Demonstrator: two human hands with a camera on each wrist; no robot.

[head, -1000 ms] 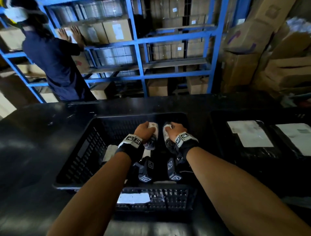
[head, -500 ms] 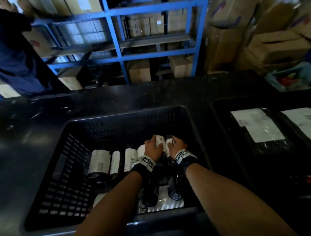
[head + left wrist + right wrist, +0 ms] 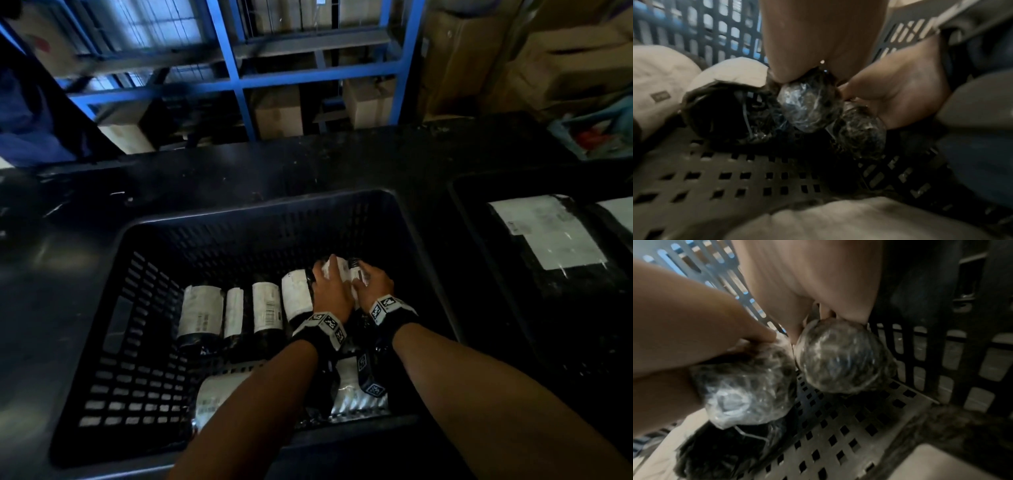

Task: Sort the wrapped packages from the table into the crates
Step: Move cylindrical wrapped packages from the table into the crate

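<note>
**Head view: two wrapped rolls going down at the right end of the row**

Head camera is showing both hands low inside the black crate [image 3: 404,219], each one carrying a cylindrical package. The left hand [image 3: 330,291] is curling its fingers over the left package [image 3: 334,267], and the right hand [image 3: 371,284] is wrapping round the right package [image 3: 356,272]; the two rolls are lying side by side, touching or nearly so, just beside the row of labelled packages [image 3: 263,306] already lying on the crate floor.

From the left wrist, the left package [image 3: 807,105] is showing a crinkled, glossy film end, with the thumb pressing on top. From the right wrist, the right package [image 3: 840,356] is hanging just above the perforated floor, near the crate's right wall; its fingers are mostly hidden behind the roll, so their spread cannot be told.

The film is looking slick and soft, so I judge the ends would be slipping or crushing under a pinch. The paper-labelled middle is offering the better hold, gripped round the barrel. Weight cannot be read, though each roll is being managed one-handed. A second crate [image 3: 479,240] with flat parcels is sitting to the right.
</note>
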